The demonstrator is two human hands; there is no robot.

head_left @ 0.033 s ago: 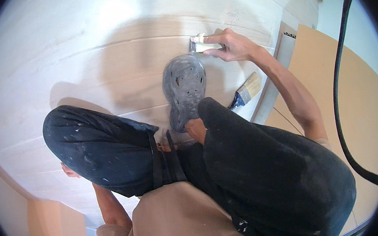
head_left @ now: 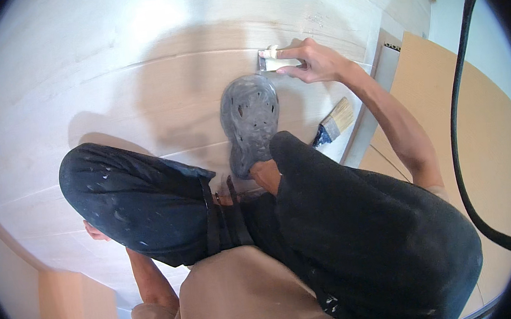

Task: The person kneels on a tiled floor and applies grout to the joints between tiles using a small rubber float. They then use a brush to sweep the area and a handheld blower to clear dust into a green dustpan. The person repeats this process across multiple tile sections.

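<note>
**Scraper (head_left: 274, 65) in Hand, Low Beside a Grey Shoe (head_left: 251, 108)**

We see a small scraper with a pale handle and a grey blade at the pale, plank-patterned floor (head_left: 188, 83), just past the toe of the shoe. The right hand (head_left: 315, 61) is clamped on its handle, thumb on one side and fingers on the other, the blade pointing left; whether the edge touches the surface, we cannot tell. Nearer the right knee, we find a flat brush (head_left: 335, 121) lying on the floor, its tan bristles angled up and to the right. The left hand (head_left: 96, 230), well apart from the right, shows only in part beyond the left knee; we cannot tell its grip. Around them we note dark trousers (head_left: 364, 217) flecked with pale marks and a brown shirt (head_left: 243, 294). Farther right, a tan sheet (head_left: 440, 119) lies behind a black cable (head_left: 457, 99).
</note>
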